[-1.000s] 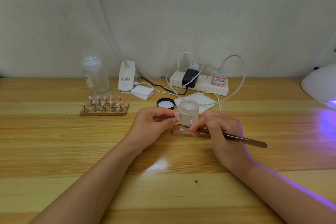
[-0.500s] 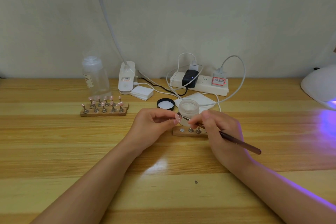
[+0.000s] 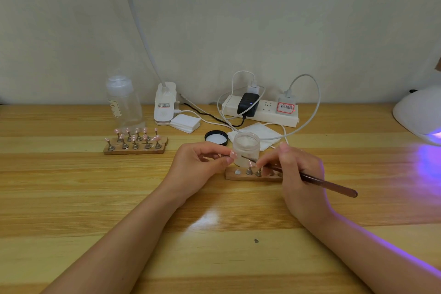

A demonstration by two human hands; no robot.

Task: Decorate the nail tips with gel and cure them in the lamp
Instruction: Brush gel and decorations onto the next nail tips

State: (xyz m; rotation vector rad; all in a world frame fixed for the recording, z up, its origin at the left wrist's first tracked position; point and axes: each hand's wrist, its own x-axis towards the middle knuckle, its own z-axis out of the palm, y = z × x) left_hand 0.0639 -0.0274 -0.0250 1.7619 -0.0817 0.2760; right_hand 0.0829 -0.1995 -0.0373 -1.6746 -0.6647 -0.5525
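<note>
Brush [image 3: 307, 178] tip now lower, off the nail tip [image 3: 233, 155]; right hand [image 3: 296, 174] grips brush, left hand [image 3: 200, 167] pinches the tip's stem.

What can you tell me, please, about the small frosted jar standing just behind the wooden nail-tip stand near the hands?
The small frosted translucent jar looks like plastic, round and squat, holding something pale whitish. It stands upright and open on the wooden table, its black lid with white liner lying apart to its left. A white folded wipe lies behind it. The thin brown-handled brush, gripped by the right hand, crosses in front of it; whether it touches is unclear.
</note>
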